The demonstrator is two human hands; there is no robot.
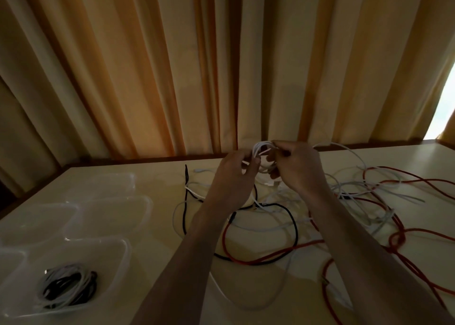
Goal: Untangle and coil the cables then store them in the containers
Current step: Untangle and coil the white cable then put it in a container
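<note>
- My left hand (236, 174) and right hand (295, 167) both pinch the white coil (261, 149), held above the tabletop (162, 228).
- I'd keep each loop the same size and feed slack gently from the tangle (344, 201), easing off if it snags.
- 1 coiled bundle (66, 287) sits in the near container (118, 245).

Dim, warm light filters through the pleated orange fabric curtain (172, 66); a blown-out gap glares at its right edge. Wide-angle bending, soft focus throughout.
</note>
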